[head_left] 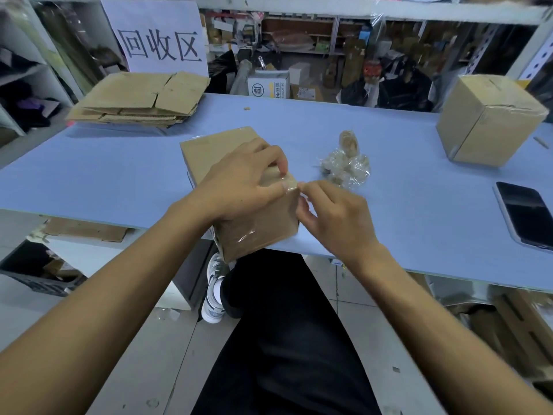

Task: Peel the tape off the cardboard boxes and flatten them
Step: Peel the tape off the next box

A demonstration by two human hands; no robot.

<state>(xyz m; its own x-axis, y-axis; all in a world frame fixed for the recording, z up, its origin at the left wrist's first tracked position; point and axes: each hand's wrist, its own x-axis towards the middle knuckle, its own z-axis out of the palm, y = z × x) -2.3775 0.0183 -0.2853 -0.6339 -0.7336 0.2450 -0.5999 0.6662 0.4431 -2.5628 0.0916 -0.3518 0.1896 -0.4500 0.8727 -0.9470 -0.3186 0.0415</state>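
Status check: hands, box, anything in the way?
Left hand holds brown taped cardboard box at table edge. Right hand pinching clear tape at its top corner. Nothing blocking.

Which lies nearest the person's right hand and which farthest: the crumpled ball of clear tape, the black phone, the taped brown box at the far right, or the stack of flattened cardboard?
From the right hand:
1. Crumpled ball of clear tape, just beyond it.
2. Black phone, at the table's right edge.
3. Taped brown box, far right corner.
4. Stack of flattened cardboard, far left.
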